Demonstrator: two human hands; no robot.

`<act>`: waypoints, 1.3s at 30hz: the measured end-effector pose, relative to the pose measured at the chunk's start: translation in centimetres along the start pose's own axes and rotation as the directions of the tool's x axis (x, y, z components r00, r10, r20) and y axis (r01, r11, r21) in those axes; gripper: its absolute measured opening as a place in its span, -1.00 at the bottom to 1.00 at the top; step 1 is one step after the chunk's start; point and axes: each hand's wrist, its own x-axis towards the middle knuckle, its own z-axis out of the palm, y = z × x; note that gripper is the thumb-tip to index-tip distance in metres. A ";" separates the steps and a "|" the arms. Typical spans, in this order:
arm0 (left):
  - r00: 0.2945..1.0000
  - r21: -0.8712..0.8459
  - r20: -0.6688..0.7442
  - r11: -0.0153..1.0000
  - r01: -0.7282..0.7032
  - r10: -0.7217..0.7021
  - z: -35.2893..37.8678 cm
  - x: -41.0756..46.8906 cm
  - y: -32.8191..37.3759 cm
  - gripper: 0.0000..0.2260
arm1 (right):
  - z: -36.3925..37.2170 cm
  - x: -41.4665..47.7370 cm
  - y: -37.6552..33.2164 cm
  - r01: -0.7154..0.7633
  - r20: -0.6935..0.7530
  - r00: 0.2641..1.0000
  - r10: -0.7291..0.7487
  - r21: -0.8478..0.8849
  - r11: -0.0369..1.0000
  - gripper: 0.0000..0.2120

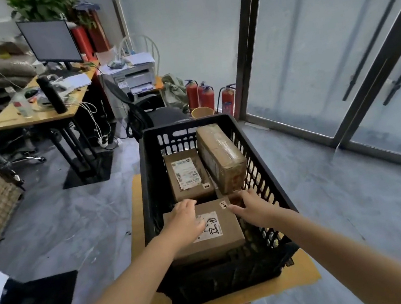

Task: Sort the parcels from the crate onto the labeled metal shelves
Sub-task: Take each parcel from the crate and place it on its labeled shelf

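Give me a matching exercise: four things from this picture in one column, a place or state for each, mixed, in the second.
1 near parcel
2 taped parcel
3 barcode parcel
4 extinguishers

a flat, left of taped parcel
b on floor beyond crate
c touched by left hand and right hand
d tilted, by right wall of crate

Pairs: 1-c, 2-d, 3-a, 4-b

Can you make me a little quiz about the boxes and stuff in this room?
1. True or false: the black crate is empty.
2. Which side of the crate holds the tilted parcel? A left, B right, C the nearest end.
3. How many red fire extinguishers stand by the glass wall?
Key: 1 false; 2 B; 3 three.
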 end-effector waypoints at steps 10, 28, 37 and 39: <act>0.985 0.105 0.145 0.992 0.076 -0.091 2.5 5.3 -1.7 -0.35 | 2.6 5.8 3.5 -0.266 0.243 0.933 0.265 -0.031 0.963 -0.20; 0.970 0.133 0.215 0.988 0.083 -0.111 2.6 6.4 -3.3 -0.30 | 3.6 6.0 3.6 -0.651 0.526 0.758 0.386 0.569 0.503 -0.40; 0.982 0.020 0.149 0.994 0.110 -0.112 -0.2 5.4 -3.0 -0.76 | 2.4 3.9 1.6 -0.493 0.221 0.858 0.464 0.604 0.626 -0.59; 0.977 0.039 0.167 0.991 0.131 -0.135 -0.6 5.0 -3.1 -0.80 | 1.9 3.8 1.7 -0.437 0.143 0.872 0.467 0.656 0.615 -0.58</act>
